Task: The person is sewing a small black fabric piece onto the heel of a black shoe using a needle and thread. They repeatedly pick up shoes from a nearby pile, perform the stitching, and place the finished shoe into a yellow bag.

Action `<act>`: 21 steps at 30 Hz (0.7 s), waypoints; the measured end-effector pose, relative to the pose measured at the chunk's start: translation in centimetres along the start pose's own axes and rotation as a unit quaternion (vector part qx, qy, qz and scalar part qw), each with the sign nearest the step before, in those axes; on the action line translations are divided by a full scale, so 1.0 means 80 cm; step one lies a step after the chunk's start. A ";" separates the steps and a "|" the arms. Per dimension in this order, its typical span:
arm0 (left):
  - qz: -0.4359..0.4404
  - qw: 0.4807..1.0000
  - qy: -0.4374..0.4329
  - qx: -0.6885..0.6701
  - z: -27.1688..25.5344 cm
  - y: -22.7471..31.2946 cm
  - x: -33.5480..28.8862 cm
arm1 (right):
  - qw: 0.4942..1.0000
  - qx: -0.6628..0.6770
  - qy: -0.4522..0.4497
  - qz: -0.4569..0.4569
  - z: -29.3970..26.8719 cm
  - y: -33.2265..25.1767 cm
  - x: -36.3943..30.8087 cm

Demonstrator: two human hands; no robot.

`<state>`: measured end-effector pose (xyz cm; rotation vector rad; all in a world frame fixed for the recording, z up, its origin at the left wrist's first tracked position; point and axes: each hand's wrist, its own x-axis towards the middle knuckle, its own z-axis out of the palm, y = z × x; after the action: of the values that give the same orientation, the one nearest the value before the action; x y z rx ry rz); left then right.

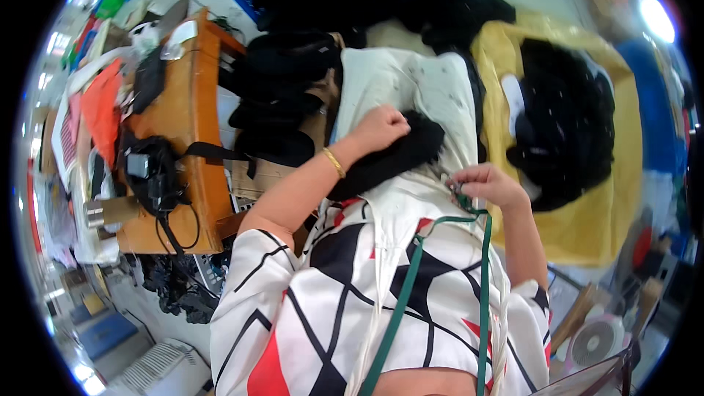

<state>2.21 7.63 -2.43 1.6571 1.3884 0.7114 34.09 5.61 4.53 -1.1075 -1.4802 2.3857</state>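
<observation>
Across my lap, on a white cloth (447,92), lies a dark fuzzy black piece (411,152). My left hand (380,130), with a gold bracelet at the wrist, is over its upper edge, fingers curled and pinched together. Whatever those fingers hold, if anything, is too small to make out. On the right side of the cloth, my right hand (485,182) has its thumb and fingers closed on a small metal tool (457,192). A green lanyard (485,279) runs from beside this hand down over my patterned top. The tool's exact kind is partly hidden by the fingers.
At the right, a yellow-lined container (587,240) holds a heap of black pieces (565,125). Stacked black pieces (282,110) lie left of my lap, beside a wooden table (198,95) with a strap hanging off it. A white fan (595,341) stands at the lower right.
</observation>
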 end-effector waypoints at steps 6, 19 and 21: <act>-0.051 0.994 -0.036 -0.085 -0.001 0.000 -0.001 | 0.961 0.252 -0.041 -0.109 0.020 0.011 0.014; -0.175 0.946 -0.053 -0.266 -0.004 0.011 -0.008 | 0.801 -0.502 0.277 -0.170 0.060 -0.060 0.079; -0.185 0.939 -0.048 -0.286 -0.002 0.011 -0.009 | 0.769 -0.542 0.288 -0.180 0.060 -0.060 0.085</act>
<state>2.34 6.97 -1.51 0.9313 1.2237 0.7121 24.87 7.63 6.15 -1.3194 -2.4728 0.6517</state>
